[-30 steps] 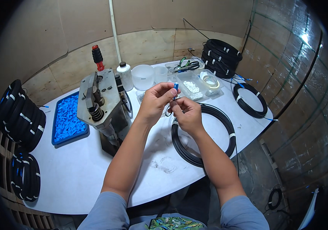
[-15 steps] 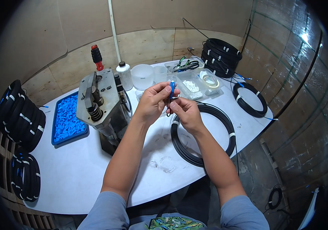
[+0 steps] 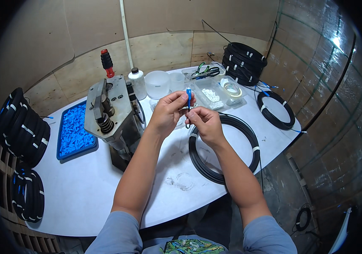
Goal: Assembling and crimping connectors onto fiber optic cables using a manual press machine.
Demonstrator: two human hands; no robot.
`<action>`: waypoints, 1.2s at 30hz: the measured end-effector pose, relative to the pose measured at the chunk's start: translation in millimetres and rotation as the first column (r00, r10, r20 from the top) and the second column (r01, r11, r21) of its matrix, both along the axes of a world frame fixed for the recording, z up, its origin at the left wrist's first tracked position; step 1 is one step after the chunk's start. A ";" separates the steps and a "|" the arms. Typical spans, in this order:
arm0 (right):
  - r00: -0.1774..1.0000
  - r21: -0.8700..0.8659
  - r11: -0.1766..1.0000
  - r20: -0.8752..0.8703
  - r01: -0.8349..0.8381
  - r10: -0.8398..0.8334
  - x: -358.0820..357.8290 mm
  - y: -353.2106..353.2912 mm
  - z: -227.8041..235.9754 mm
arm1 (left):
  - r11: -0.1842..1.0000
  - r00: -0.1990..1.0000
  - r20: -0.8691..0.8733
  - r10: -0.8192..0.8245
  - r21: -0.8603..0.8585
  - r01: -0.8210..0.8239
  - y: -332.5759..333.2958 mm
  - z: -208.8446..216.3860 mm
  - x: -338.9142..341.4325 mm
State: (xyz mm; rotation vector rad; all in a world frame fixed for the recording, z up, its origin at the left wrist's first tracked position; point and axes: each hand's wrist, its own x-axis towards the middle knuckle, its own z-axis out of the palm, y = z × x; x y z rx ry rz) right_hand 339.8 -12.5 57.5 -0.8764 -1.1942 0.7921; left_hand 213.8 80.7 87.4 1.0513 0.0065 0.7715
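A small blue fibre-optic cable connector [image 3: 189,92] stands upright between my hands, over the middle of the table. My left hand [image 3: 169,111] pinches it between thumb and fingers, its blue top showing above them. Just below and to the right, my right hand [image 3: 205,122] is closed on the black cable [image 3: 187,125] that runs down from the connector, thumb against fingertips. Part of the cable is hidden by the fingers. A large coil of black cable [image 3: 256,160], bound with white ties, lies on the table under my right forearm.
At left stand a metal hand press [image 3: 114,98] with a red-and-black handle and a blue tray [image 3: 77,157] of small blue parts. Behind my hands are a white bottle [image 3: 137,82], a plastic tub [image 3: 157,84] and a clear box [image 3: 223,106] of white pieces. Black cable coils [image 3: 243,63] are stacked back right.
My right hand's fingers have shifted slightly on the cable, and my left fingers have changed their hold a little. The connector has moved slightly left.
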 end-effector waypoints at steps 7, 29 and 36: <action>1.000 0.027 0.999 0.008 0.029 -0.030 -0.8 0.7 0.1 | 1.000 1.000 0.001 0.014 -0.005 -0.014 1.5 -2.3 0.3; 1.000 0.036 0.999 -0.011 0.029 -0.028 0.4 2.7 -2.9 | 1.000 1.000 0.001 0.015 -0.025 -0.015 1.3 -3.0 0.8; 0.999 0.031 0.999 -0.015 0.030 -0.029 -1.3 1.9 -1.2 | 1.000 1.000 -0.005 0.005 -0.014 -0.005 2.1 -2.6 0.0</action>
